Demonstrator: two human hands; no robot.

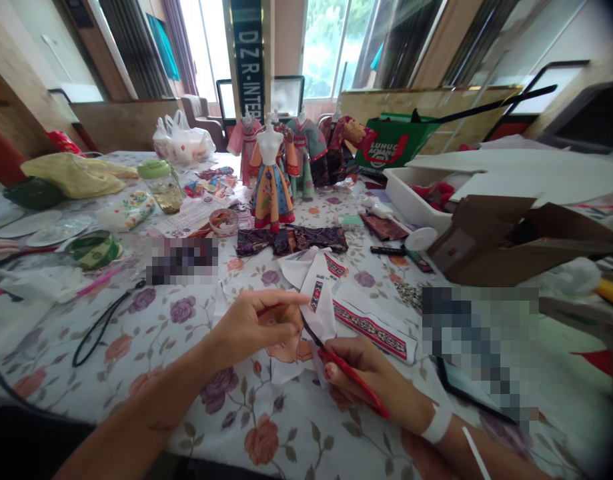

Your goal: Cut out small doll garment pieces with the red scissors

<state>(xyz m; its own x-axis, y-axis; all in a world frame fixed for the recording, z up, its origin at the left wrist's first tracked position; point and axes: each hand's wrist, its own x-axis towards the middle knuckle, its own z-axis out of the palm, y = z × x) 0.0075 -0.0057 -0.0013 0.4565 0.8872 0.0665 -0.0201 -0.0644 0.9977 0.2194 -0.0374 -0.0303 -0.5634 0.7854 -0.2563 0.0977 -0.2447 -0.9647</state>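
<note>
A surface [281,408] covered in a white cloth printed with purple and orange flowers and grey-brown leaves carries everything here. Near its middle lie a white piece with red-and-black patterned bands [371,327] and, farther back, a dark paisley fabric strip [306,241], with a small dress form [270,177] standing just behind. To the left are a green-lidded jar [160,187], a green tape roll [93,249] and a looped black cord [103,330]; to the right, an open cardboard box [449,245].

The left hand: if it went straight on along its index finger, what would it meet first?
The left hand would probably first meet the white printed piece with a small red-and-blue motif; whether they already touch is unclear.
</note>
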